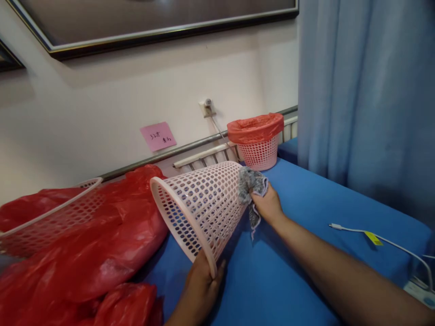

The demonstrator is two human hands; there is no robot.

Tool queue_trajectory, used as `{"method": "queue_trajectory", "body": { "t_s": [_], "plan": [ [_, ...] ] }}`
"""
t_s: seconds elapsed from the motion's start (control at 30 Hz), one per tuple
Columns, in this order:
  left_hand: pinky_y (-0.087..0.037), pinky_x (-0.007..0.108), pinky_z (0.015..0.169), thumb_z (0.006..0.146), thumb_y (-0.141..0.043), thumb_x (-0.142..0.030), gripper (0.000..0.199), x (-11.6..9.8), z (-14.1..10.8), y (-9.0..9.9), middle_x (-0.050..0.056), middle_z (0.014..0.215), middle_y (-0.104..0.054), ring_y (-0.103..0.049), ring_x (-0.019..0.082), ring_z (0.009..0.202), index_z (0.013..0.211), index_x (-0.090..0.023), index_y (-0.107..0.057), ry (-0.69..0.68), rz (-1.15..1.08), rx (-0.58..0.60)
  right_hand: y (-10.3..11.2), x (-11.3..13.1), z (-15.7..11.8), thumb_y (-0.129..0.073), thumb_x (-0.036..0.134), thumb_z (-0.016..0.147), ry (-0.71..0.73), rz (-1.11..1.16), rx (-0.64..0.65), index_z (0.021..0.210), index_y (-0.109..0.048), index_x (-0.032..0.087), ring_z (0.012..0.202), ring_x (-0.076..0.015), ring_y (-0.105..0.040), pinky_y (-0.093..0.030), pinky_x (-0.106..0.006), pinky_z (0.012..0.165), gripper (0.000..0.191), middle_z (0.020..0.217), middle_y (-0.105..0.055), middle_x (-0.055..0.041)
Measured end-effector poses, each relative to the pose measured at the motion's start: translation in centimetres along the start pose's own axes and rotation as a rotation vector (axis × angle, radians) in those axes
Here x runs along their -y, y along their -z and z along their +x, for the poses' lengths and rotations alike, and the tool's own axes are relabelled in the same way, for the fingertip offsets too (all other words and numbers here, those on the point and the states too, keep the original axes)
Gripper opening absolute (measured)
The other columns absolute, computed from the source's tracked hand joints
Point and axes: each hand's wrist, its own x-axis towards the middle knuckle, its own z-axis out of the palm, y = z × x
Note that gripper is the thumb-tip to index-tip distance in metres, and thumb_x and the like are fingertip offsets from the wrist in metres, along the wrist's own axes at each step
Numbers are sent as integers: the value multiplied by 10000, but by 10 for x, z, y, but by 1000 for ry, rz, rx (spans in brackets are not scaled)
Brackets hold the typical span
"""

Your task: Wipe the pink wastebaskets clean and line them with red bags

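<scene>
A pale pink perforated basket [207, 194] is tilted on its side above the blue surface, its open mouth towards the lower left. My left hand [203, 285] grips the basket's rim at the bottom, with the thumb outside. In my right hand [268, 203] is a bunched grey cloth [250, 183], pressed against the basket's base end. Part of the cloth hangs down below the fingers.
Red plastic bags [112, 240] and another pink basket [50, 224] lie at left. A basket lined with a red bag [260, 154] stands on the blue surface [306, 190] at the back. A white cable [390, 241] lies right, near a blue curtain [360, 99].
</scene>
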Motion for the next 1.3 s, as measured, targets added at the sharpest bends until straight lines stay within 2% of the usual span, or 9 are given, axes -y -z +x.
{"method": "queue_trajectory", "body": {
  "t_s": [0.17, 0.43, 0.5, 0.67, 0.77, 0.93, 1.1, 1.17, 1.3],
  "plan": [
    [-468, 522, 1230, 1033, -526, -268, 533, -4, 2, 0, 103, 1599, -575, -554, 303, 1472, 1565, -301, -528, -33, 5, 32, 0, 4, 0, -682, 407, 732, -29, 19, -22, 1096, -707, 184, 1033, -320, -778, -596, -499, 1022, 427, 1097, -818, -142],
    [-577, 445, 1115, 981, -602, -236, 396, -13, 5, 0, 101, 1420, -714, -681, 293, 1301, 1352, -287, -730, -65, -52, 55, 12, 35, -74, -735, 236, 753, 629, 167, 465, 1341, -643, 230, 1062, -244, -767, -609, -365, 997, 596, 1178, -788, -88],
    [-562, 465, 1135, 980, -603, -247, 391, -15, 5, 0, 102, 1427, -709, -676, 300, 1307, 1346, -283, -735, -49, -50, 41, 10, 31, -66, -717, 239, 750, 579, 157, 430, 1327, -656, 225, 1106, -252, -757, -592, -385, 1033, 580, 1203, -786, -93],
    [-572, 484, 1124, 1001, -567, -268, 374, -21, 7, 4, 106, 1436, -701, -668, 309, 1319, 1328, -284, -749, 5, -42, 81, 3, 4, -9, -717, 383, 748, 55, 68, 40, 1156, -726, 193, 1117, -299, -755, -560, -477, 1079, 450, 1174, -811, -119],
    [-573, 489, 1121, 922, -641, -200, 434, -28, 8, 6, 103, 1419, -709, -670, 319, 1308, 1332, -293, -747, 18, -29, 125, 4, -7, 16, -669, 423, 745, -74, 58, -53, 1070, -732, 173, 1055, -329, -771, -585, -532, 1016, 415, 1131, -818, -146],
    [-597, 505, 1081, 840, -698, -148, 431, -35, 8, 7, 110, 1393, -716, -693, 338, 1256, 1234, -292, -798, 48, -3, 161, 5, 6, -4, -709, 403, 760, 17, 80, -11, 1102, -721, 169, 1071, -318, -771, -588, -504, 1031, 414, 1135, -812, -144],
    [-582, 465, 1105, 860, -684, -135, 538, -34, 9, 6, 95, 1423, -702, -670, 314, 1292, 1367, -310, -725, -4, -41, 153, 16, 38, -65, -741, 296, 807, 612, 169, 339, 1355, -635, 216, 1132, -273, -759, -603, -413, 1041, 563, 1229, -779, -110],
    [-551, 463, 1144, 890, -662, -145, 549, -31, 8, 6, 86, 1450, -690, -651, 301, 1325, 1411, -315, -691, -33, -57, 169, 20, 43, -75, -753, 284, 787, 719, 192, 417, 1394, -611, 231, 1092, -268, -771, -624, -385, 1000, 626, 1213, -780, -99],
    [-547, 482, 1151, 892, -667, -183, 575, -27, 7, 4, 84, 1468, -681, -648, 308, 1331, 1450, -320, -660, -14, -48, 147, 12, 34, -56, -723, 304, 807, 491, 122, 291, 1295, -666, 212, 1120, -285, -766, -608, -434, 1042, 500, 1202, -796, -110]
  ]
}}
